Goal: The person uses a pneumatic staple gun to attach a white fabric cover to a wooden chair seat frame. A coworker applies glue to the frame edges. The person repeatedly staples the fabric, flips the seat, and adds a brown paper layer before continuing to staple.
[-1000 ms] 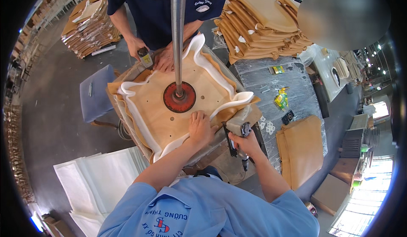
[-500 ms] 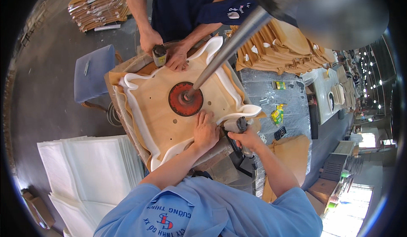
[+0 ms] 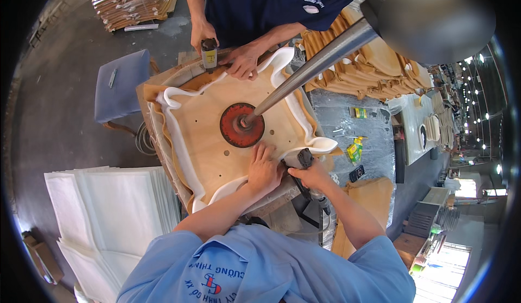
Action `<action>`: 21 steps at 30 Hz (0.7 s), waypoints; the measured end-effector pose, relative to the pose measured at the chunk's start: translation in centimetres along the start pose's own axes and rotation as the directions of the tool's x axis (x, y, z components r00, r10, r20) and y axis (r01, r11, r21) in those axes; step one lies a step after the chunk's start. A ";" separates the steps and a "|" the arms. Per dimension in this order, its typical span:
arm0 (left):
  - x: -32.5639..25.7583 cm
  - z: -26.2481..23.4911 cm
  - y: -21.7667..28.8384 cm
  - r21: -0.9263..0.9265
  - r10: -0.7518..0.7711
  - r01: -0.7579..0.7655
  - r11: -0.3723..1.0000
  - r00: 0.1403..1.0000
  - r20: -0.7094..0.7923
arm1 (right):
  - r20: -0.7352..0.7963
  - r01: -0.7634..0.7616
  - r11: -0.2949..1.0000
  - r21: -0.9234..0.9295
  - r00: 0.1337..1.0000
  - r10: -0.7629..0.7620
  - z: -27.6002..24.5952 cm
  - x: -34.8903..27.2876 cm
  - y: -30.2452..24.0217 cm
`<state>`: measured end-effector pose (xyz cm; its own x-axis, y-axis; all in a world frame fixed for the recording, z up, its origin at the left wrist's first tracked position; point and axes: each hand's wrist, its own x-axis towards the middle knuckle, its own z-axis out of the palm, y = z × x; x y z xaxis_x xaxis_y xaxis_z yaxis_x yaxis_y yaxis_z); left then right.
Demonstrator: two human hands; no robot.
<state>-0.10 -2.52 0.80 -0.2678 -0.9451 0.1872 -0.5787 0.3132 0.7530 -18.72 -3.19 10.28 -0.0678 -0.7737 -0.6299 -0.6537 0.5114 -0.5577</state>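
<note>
Both of the person's forearms rise from the lower edge in pale blue short sleeves, bare from the elbow. The left hand point(image 3: 264, 168) lies palm down, fingers spread and pressed flat — the right hand point(image 3: 312, 175) sits just beside it, fingers curled, apparently closed in a grip

Metal pole point(image 3: 315, 67) slants over board point(image 3: 209, 140); bare wood left of red disc point(image 3: 242, 125).

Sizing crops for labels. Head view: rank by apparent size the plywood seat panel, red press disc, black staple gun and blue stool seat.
1. plywood seat panel
2. blue stool seat
3. red press disc
4. black staple gun, in the right hand; partly hidden, so its rank against the disc is unsure.
</note>
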 end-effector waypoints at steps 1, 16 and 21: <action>-0.7 -0.3 0.1 0.015 0.007 -0.007 1.000 1.000 -0.003 | 0.009 0.000 1.000 0.011 1.000 0.000 -0.1 0.0 -0.2; -1.0 -0.5 -0.4 0.006 -0.062 0.061 0.998 0.997 0.039 | -0.012 0.099 0.995 -0.007 0.995 -0.099 1.4 -0.9 -0.4; -2.0 -1.7 0.0 0.027 -0.043 0.042 0.999 0.997 0.063 | 0.054 -0.043 0.996 0.073 0.998 0.039 0.7 -0.9 -0.5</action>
<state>1.78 -0.78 1.47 -0.2909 -0.9499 0.1142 -0.6099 0.2761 0.7428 -17.85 -2.45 10.77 -0.0527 -0.7315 -0.6798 -0.5932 0.5705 -0.5679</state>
